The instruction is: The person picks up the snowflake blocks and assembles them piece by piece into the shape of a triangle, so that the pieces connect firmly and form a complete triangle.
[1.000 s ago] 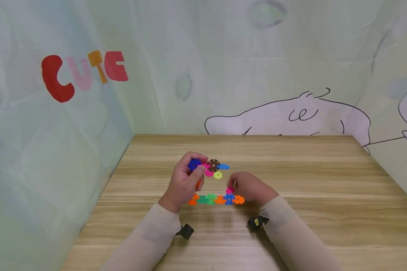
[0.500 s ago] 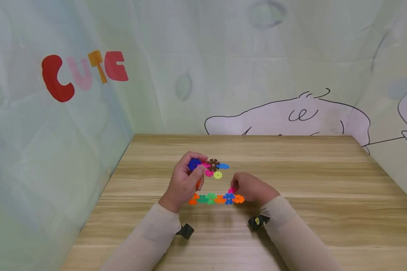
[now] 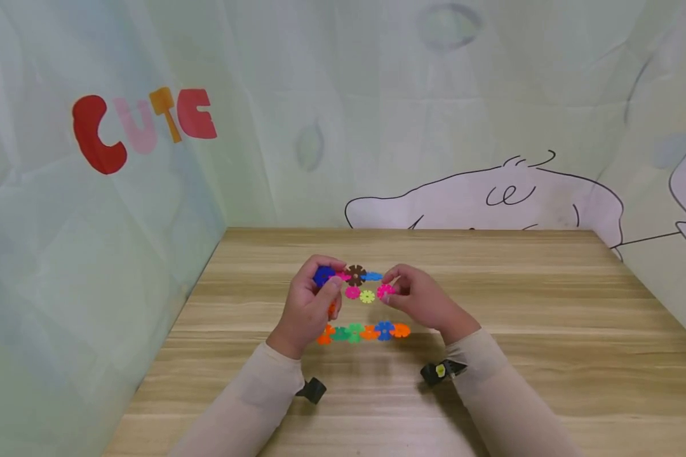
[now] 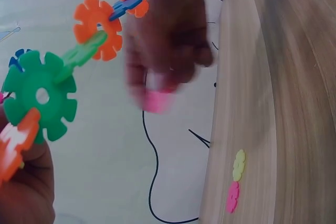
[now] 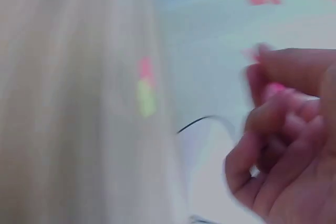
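My left hand [image 3: 305,308] grips a bent chain of interlocking plastic snowflake discs. Its upper arm has a dark blue, a pink, a brown disc [image 3: 355,275] and a light blue disc [image 3: 371,277] at the end. The lower arm runs rightward in orange, green and blue; its green disc [image 4: 23,82] shows large in the left wrist view. Between thumb and fingers, my right hand [image 3: 425,298] pinches a loose pink snowflake disc [image 3: 384,292], close to the light blue end. That disc is blurred in both wrist views. My left fingers partly hide the chain's left side.
Flat on the wooden table [image 3: 520,279] lie a pink disc [image 4: 233,196] and a yellow disc [image 4: 239,165], end to end. Black wrist cameras [image 3: 314,390] sit at both cuffs. Printed cloth walls stand behind and at the left.
My right hand has risen from the lower arm's right end to the light blue disc, carrying the pink disc. My left hand and the chain have barely shifted.
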Demonstrator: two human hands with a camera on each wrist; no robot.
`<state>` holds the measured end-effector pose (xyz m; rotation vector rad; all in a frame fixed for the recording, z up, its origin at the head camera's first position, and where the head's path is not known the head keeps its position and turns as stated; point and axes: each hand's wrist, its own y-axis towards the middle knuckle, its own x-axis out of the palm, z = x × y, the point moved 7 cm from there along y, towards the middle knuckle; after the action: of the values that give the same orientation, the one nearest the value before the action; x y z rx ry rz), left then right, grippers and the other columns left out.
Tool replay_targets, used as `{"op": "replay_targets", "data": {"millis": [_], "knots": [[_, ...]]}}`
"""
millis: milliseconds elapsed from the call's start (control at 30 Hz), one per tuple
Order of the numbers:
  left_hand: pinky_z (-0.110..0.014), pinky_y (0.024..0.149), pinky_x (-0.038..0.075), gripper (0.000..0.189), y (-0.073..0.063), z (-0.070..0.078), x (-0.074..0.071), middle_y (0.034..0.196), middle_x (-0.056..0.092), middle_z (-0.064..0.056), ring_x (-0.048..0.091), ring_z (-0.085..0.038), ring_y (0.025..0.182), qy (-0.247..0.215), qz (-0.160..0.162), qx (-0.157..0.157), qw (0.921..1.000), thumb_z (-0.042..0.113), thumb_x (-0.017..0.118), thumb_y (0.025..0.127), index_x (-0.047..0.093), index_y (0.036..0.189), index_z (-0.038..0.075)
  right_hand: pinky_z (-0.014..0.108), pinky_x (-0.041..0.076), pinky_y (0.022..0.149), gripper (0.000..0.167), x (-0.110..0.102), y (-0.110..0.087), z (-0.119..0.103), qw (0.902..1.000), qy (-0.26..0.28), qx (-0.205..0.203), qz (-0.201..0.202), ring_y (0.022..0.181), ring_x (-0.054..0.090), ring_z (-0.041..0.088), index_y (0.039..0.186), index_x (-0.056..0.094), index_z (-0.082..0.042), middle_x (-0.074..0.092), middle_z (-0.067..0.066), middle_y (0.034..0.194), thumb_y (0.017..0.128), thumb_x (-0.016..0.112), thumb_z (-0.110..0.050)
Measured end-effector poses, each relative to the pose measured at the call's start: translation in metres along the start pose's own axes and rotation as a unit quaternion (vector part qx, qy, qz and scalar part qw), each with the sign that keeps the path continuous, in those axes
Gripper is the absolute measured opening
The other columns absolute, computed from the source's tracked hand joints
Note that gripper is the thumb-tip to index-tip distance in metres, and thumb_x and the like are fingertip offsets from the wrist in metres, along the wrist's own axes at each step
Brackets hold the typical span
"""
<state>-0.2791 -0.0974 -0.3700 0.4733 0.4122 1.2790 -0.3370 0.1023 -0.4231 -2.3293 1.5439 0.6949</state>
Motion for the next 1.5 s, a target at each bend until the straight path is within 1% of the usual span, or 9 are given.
{"op": "replay_targets", "data": {"millis": [100,200,400,600,800,967,1200,1367,1500], "knots": [[-0.024,0.043,0.044,0.018,0.0,0.0,-0.001,0.067,0.047,-0.014,0.048,-0.017,0.05,-0.004,0.007,0.002,1.0,0.001,0.047,0.106,0.053,0.122,-0.005,0.026,0.055,0.073,0.026,-0.017,-0.008,-0.026,0.9915,0.096,-0.078,0.04,0.082,0.061,0.022,0.123,0.061,-0.002,0.066,0.009,0.092,0.099,0.07,-0.001],[-0.025,0.043,0.045,0.018,0.0,0.0,-0.002,0.067,0.046,-0.015,0.048,-0.018,0.049,-0.004,0.013,0.004,0.9999,0.0,0.048,0.106,0.054,0.121,-0.006,0.025,0.057,0.075,0.028,-0.027,-0.017,-0.043,0.9802,0.143,-0.127,0.05,0.085,0.062,0.021,0.127,0.06,0.001,0.067,0.007,0.098,0.099,0.066,0.003],[-0.026,0.043,0.046,0.017,-0.001,0.0,-0.003,0.067,0.046,-0.014,0.048,-0.018,0.049,-0.003,0.016,0.008,0.9998,0.0,0.048,0.107,0.053,0.122,-0.006,0.026,0.059,0.078,0.031,-0.029,-0.025,-0.057,0.9735,0.156,-0.163,0.036,0.09,0.064,0.022,0.129,0.059,0.0,0.066,0.004,0.104,0.1,0.064,0.005],[-0.026,0.043,0.046,0.017,-0.001,0.0,-0.003,0.067,0.046,-0.014,0.048,-0.018,0.049,-0.006,0.016,0.013,0.9998,0.0,0.047,0.107,0.053,0.121,-0.007,0.027,0.06,0.079,0.027,-0.027,-0.027,-0.061,0.9702,0.148,-0.189,0.037,0.089,0.065,0.02,0.127,0.06,0.002,0.067,0.003,0.103,0.1,0.062,0.006],[-0.024,0.044,0.046,0.017,-0.001,-0.002,-0.001,0.067,0.046,-0.012,0.048,-0.018,0.048,-0.012,0.004,0.011,0.9999,-0.001,0.048,0.106,0.054,0.12,-0.007,0.027,0.058,0.075,0.026,-0.025,-0.029,-0.064,0.9668,0.142,-0.206,0.051,0.085,0.064,0.022,0.124,0.064,0.002,0.068,0.004,0.101,0.099,0.063,0.008],[-0.024,0.043,0.044,0.015,-0.002,-0.002,0.002,0.065,0.047,-0.011,0.048,-0.017,0.049,-0.007,-0.009,0.007,0.9999,0.0,0.048,0.107,0.054,0.12,-0.006,0.025,0.057,0.072,0.025,-0.024,-0.031,-0.064,0.9651,0.14,-0.208,0.078,0.081,0.063,0.017,0.122,0.066,0.004,0.067,0.003,0.098,0.098,0.063,0.008],[-0.025,0.042,0.042,0.014,-0.002,0.0,0.006,0.063,0.045,-0.012,0.046,-0.019,0.047,-0.017,-0.025,0.021,0.9993,0.001,0.049,0.108,0.053,0.119,-0.008,0.024,0.055,0.067,0.024,-0.024,-0.033,-0.067,0.961,0.136,-0.222,0.092,0.076,0.06,0.015,0.12,0.067,0.004,0.067,0.0,0.096,0.097,0.063,0.009],[-0.025,0.044,0.043,0.015,0.0,-0.002,0.004,0.066,0.047,-0.009,0.048,-0.017,0.049,-0.003,-0.007,0.005,1.0,0.002,0.049,0.109,0.054,0.12,-0.005,0.025,0.056,0.067,0.032,-0.025,-0.029,-0.064,0.9646,0.128,-0.219,0.071,0.076,0.06,0.018,0.129,0.063,0.0,0.065,0.003,0.097,0.098,0.063,0.006],[-0.024,0.045,0.044,0.015,0.001,-0.002,0.002,0.066,0.048,-0.007,0.048,-0.016,0.05,0.007,0.001,-0.004,1.0,0.002,0.049,0.109,0.054,0.122,-0.004,0.026,0.055,0.072,0.047,-0.025,-0.021,-0.049,0.9689,0.177,-0.169,0.035,0.075,0.056,0.019,0.143,0.052,-0.005,0.06,0.009,0.11,0.097,0.052,0.006]]}}
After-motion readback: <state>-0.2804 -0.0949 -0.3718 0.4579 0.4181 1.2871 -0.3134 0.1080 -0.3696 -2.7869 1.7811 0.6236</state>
